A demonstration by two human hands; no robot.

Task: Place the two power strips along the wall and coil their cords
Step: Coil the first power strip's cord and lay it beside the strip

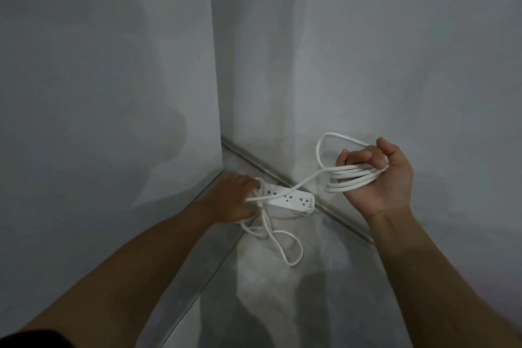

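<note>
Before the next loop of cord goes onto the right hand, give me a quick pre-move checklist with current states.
1. Coil gripped in right hand: ok.
2. Power strip on the floor in the corner, beside the wall: ok.
3. Left hand steadying the strip's cord end: ok.
4. Loose cord on floor all gathered: not ok.
5. Loose cord free of knots: cannot tell.
6. Second power strip placed: cannot tell, not in view.

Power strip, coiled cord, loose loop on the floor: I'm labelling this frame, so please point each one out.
power strip (288, 198), head view, on its white top face among the sockets.
coiled cord (353, 175), head view, on the bundled strands in the right hand's grip.
loose loop (293, 262), head view, on its lowest bend on the floor.
</note>
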